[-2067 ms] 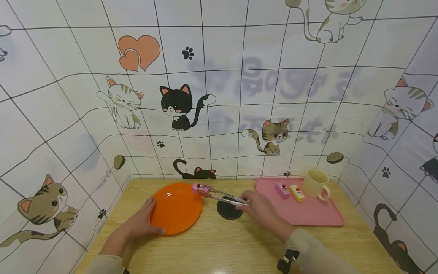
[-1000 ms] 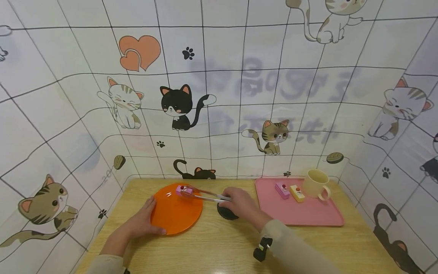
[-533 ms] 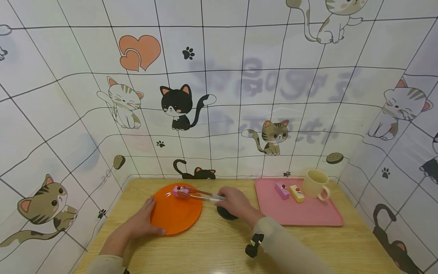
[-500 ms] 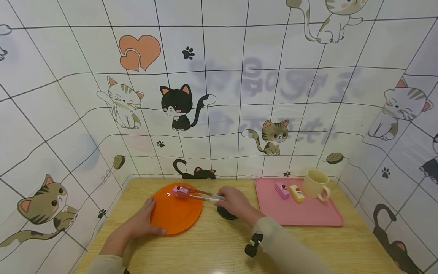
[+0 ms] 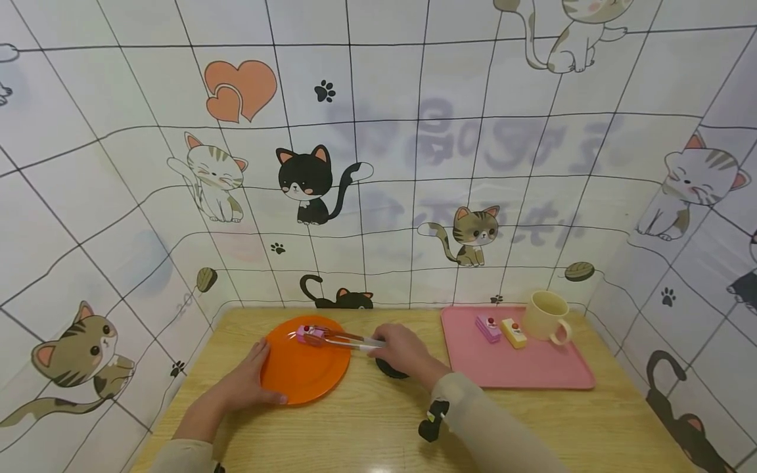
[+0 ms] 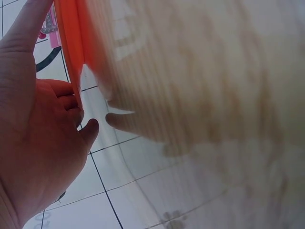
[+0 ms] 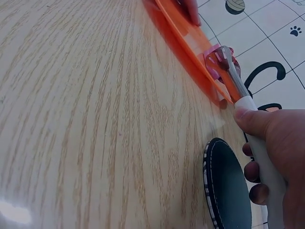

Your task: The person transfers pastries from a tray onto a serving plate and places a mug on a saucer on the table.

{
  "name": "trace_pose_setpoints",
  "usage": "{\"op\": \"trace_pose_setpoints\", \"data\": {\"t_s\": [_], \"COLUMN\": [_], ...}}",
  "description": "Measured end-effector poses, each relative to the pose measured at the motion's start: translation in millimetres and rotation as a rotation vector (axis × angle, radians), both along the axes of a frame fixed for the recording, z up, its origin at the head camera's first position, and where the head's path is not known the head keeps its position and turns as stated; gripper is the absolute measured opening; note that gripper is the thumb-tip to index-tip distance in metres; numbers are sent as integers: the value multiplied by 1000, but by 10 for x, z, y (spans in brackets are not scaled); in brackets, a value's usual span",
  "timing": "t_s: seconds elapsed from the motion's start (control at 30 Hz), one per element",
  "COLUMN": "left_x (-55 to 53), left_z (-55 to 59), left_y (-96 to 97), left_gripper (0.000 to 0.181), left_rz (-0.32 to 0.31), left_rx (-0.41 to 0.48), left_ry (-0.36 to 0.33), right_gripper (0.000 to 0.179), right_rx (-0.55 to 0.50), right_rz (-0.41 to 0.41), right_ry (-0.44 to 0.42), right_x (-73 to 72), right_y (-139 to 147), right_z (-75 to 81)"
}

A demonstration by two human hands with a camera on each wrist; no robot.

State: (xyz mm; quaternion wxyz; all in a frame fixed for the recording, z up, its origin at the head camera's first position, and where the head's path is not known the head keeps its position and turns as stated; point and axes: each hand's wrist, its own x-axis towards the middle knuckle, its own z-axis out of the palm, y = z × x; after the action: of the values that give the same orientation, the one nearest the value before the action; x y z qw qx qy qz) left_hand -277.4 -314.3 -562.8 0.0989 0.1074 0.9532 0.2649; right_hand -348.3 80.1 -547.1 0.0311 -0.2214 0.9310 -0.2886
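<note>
In the head view, my left hand (image 5: 248,381) holds the left rim of a round orange plate (image 5: 307,374), thumb at the front and fingers further back. My right hand (image 5: 408,351) grips the pale handle of metal tongs (image 7: 233,76). Their tips are around the right end of a small pink toy cake slice (image 5: 310,334) with a red berry on top. The slice is at the far part of the plate; whether the tips still press it is unclear. Just under my right hand lies a dark round coaster (image 5: 391,369), partly covered.
At the right stands a pink tray (image 5: 520,371) with another pink cake slice (image 5: 487,328), a yellow one (image 5: 514,333) and a cream mug (image 5: 545,316). The wooden table (image 5: 367,427) ends at a cat-patterned wall covering (image 5: 384,197).
My right hand has moved left with the tongs, bringing the pink cake slice from the plate's right edge over its far part. The left hand and plate have stayed put.
</note>
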Motion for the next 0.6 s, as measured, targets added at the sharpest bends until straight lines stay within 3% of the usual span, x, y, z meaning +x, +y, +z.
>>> {"op": "trace_pose_setpoints", "data": {"t_s": [0.37,0.6], "left_x": [-6,-10], "left_z": [-10,4], "left_y": [-1,-7], "left_gripper": [142,143], "left_rz": [4,-5], "left_rx": [4,11], "left_ry": [-5,7], "right_gripper": [22,29], "right_rx": [21,25], "right_rz": [-2,-5], "right_ry": [12,-27], "right_x": [-28,-17], "right_y": [-3,-6], "right_z": [-38,-26]}}
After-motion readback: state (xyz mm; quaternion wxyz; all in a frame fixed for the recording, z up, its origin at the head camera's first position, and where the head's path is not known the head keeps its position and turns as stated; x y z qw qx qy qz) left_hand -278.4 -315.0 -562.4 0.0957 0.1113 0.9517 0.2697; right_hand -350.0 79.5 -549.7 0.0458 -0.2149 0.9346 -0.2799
